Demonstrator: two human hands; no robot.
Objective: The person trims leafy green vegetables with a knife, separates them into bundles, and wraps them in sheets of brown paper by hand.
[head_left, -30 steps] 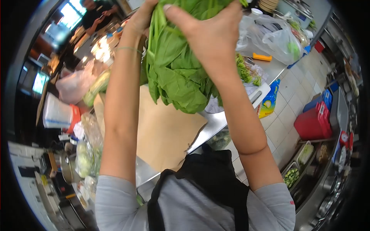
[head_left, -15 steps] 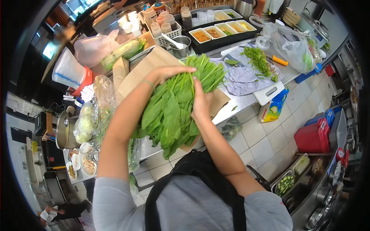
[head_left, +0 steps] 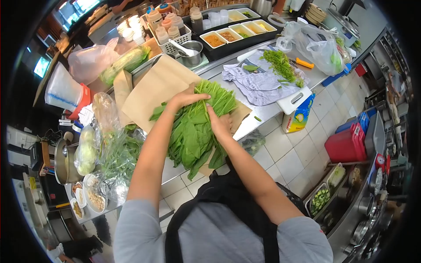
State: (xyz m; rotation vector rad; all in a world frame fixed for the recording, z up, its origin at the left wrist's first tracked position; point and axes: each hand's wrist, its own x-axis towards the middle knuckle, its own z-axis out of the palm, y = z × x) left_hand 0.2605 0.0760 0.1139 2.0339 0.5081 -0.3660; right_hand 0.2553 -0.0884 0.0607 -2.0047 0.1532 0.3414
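Observation:
A large bunch of leafy greens (head_left: 193,136) lies over the brown paper (head_left: 160,85) at the counter's front edge, stems towards the far right and leaves towards my body. My left hand (head_left: 189,97) curves over it from the left. From the right, my right hand (head_left: 221,125) closes round its side, the thumb pointing up towards the stems. Both hands grip the bunch between them. A few leaves stick out beyond my left wrist. The underside of the bunch is hidden.
A grey cloth (head_left: 254,85) with herb sprigs (head_left: 283,68) lies right, near an orange-handled knife (head_left: 304,63) and a white cutting board (head_left: 294,101). Bagged vegetables (head_left: 87,151) stand left. Behind are a steel pot (head_left: 191,55), a sauce-bottle basket (head_left: 175,44) and a condiment tray (head_left: 219,52).
Both hands have brought the bunch down onto the brown paper. The arms reach further out from my body, and the view has shifted slightly.

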